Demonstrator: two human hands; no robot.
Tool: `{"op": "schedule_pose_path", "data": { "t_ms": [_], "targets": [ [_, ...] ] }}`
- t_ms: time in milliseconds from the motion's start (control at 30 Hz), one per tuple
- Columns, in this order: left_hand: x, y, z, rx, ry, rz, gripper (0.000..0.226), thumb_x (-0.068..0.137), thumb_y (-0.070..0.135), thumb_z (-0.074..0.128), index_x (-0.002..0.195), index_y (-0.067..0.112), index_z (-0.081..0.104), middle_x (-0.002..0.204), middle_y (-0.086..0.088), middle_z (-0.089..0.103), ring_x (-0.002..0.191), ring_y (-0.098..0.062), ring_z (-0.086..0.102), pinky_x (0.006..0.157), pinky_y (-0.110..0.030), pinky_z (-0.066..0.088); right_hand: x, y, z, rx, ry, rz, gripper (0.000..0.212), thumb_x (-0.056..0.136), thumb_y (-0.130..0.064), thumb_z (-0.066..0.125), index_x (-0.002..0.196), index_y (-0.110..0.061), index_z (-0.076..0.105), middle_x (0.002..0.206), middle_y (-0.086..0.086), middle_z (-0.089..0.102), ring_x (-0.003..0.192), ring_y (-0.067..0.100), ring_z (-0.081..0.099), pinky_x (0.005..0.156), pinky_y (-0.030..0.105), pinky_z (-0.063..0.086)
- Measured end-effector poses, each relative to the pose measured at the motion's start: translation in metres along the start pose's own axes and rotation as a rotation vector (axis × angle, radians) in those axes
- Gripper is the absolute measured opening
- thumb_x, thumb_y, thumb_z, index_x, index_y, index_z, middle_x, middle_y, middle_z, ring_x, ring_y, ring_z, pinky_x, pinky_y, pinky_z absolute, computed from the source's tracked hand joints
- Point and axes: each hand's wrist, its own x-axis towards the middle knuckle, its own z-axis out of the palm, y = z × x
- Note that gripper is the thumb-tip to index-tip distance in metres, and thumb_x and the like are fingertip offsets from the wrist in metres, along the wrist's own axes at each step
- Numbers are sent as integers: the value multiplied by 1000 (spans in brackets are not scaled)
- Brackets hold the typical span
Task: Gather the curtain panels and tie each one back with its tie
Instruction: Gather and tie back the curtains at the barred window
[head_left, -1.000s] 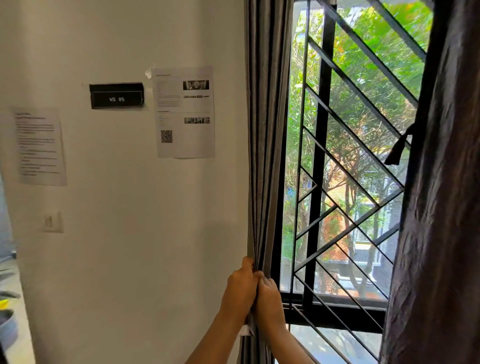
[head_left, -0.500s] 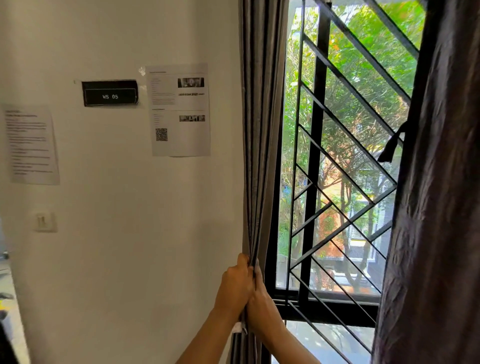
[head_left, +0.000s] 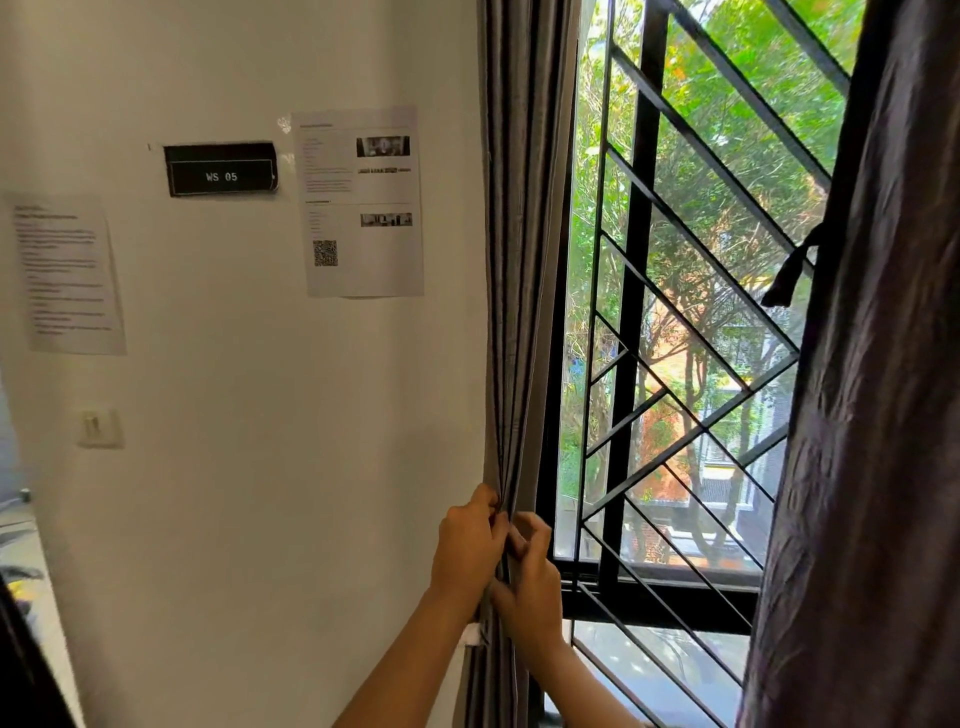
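Note:
The left curtain panel (head_left: 519, 249), grey and pleated, hangs gathered into a narrow column at the window's left edge. My left hand (head_left: 467, 545) grips its folds from the wall side. My right hand (head_left: 530, 582) holds the same folds from the window side, fingers partly lifted. A small white piece (head_left: 471, 635) shows on the wall under my left wrist. The right curtain panel (head_left: 872, 415), dark and crinkled, fills the right edge, and a dark tie strip (head_left: 789, 273) dangles beside it.
A black diagonal window grille (head_left: 675, 322) stands behind the curtains, with trees outside. The white wall (head_left: 260, 467) carries a "WS 05" sign (head_left: 221, 169), two printed sheets (head_left: 361, 202) and a switch (head_left: 98, 427).
The view has shifted slightly. My right hand's fingers have loosened and spread a little on the gathered left panel, while my left hand keeps its grip at about the same height.

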Motion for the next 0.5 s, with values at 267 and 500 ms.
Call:
{"op": "schedule_pose_path", "data": {
  "t_ms": [267, 500],
  "targets": [
    [5, -5, -13, -510, -212, -226, 31, 98, 32, 46, 94, 8, 64, 90, -15, 68, 85, -26, 65, 85, -38, 52, 2, 1, -2, 469, 135, 211, 31, 83, -32, 57, 114, -26, 58, 97, -7, 72, 92, 17, 67, 80, 26, 53],
    [7, -20, -12, -366, -146, -111, 21, 82, 3, 67, 102, 9, 66, 93, -5, 71, 88, -3, 66, 84, -13, 49, 12, -4, -5, 1124, 167, 715, 70, 90, -64, 23, 114, -11, 61, 105, 11, 71, 100, 18, 65, 82, 29, 50]
  ]
}}
